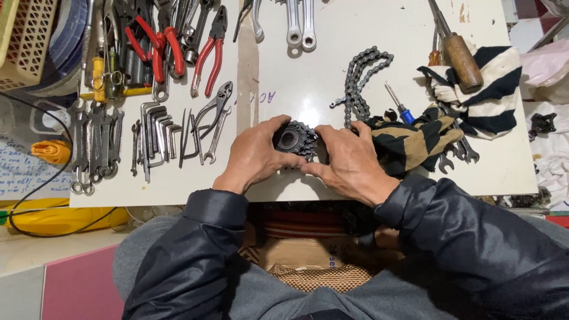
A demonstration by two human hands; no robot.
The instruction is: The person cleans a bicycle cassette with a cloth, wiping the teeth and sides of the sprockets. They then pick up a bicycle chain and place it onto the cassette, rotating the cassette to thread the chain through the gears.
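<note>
A dark bicycle sprocket cluster (294, 140) rests on the white table (308, 71), near its front edge. My left hand (253, 157) grips its left side with fingers curled over the top. From the right, my right hand (349, 163) holds it, thumb under the lower teeth. A loose bicycle chain (360, 77) lies just behind my right hand. Both my sleeves are dark jacket fabric.
Pliers with red handles (207, 56), wrenches (95, 148) and hex keys (157, 133) lie in rows on the left. A striped rag (474, 95), a wooden-handled tool (463, 59) and a small blue screwdriver (400, 106) are on the right. Crank arms (299, 26) lie at the back.
</note>
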